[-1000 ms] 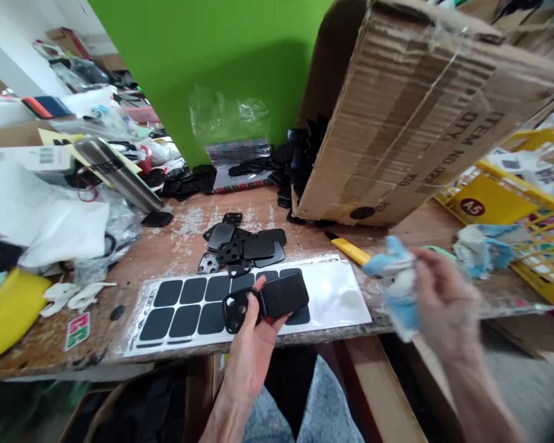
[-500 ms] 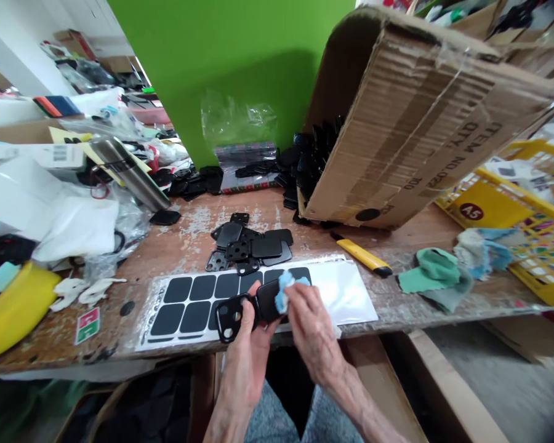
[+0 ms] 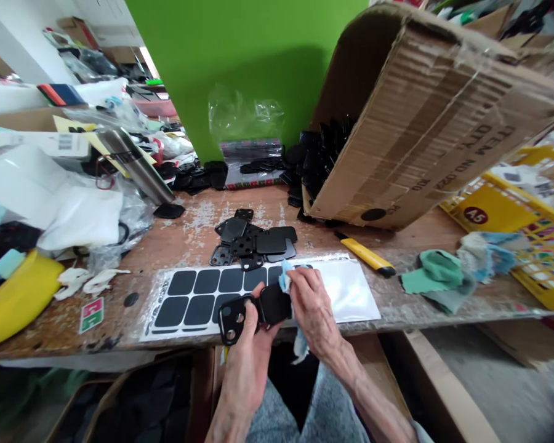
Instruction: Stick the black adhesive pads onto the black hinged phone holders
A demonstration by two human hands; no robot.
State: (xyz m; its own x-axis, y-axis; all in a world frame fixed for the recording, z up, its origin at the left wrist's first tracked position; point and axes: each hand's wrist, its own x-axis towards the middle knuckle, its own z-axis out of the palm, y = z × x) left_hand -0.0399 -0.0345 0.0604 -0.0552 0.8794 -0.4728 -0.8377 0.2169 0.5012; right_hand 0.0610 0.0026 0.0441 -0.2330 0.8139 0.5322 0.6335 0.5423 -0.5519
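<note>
My left hand (image 3: 249,338) grips a black hinged plate (image 3: 234,319) with round holes in one half and a smooth square pad on the other. Pinched in my right hand (image 3: 316,311) is a light-blue cloth (image 3: 285,277), held at the far right corner of the pad; its tail hangs below the hand. Under both hands lies a white sheet of black rounded-square stickers (image 3: 170,312). Just beyond it, a loose pile of similar black plates (image 3: 253,241) rests on the worn wooden bench (image 3: 194,237).
A large cardboard box (image 3: 425,123) with black pieces leans at the back right. A yellow utility knife (image 3: 367,253), green rag (image 3: 436,271) and yellow basket (image 3: 503,203) lie rightward. On the left are a steel flask (image 3: 136,163), plastic bags and a yellow curved object (image 3: 21,301).
The cloth has moved from across the pad to its far right corner, with its tail now hanging beneath my right hand. My left hand still holds the plate. The view has shifted slightly.
</note>
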